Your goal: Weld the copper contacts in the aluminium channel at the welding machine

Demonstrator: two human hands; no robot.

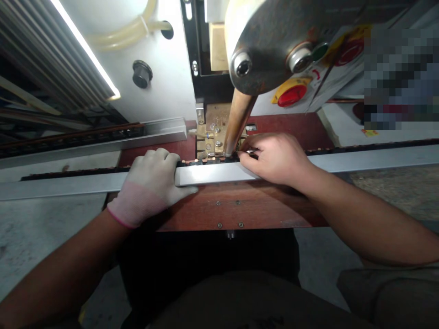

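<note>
A long silver-grey metal bar (212, 174) lies across the machine, its back edge lined with a dark strip with small copper-coloured bits. My left hand (151, 183), in a white and pink glove, is wrapped over the bar, fingers on the far side and thumb along the near side. Bare and ungloved, my right hand (274, 157) rests at the bar's back edge with thumb and forefinger pinched. A small dark, shiny piece shows between those fingers, too little to name. Just left of them, a copper-coloured rod (239, 121) comes down at a slant to the strip.
Behind the bar sits a brass fixture (219, 132) with screws. A thick metal arm head (270, 50) hangs above. A red knob (291, 95) is on the panel at right. A reddish-brown board (206, 208) lies under the bar. Another metal channel (164, 130) lies at left.
</note>
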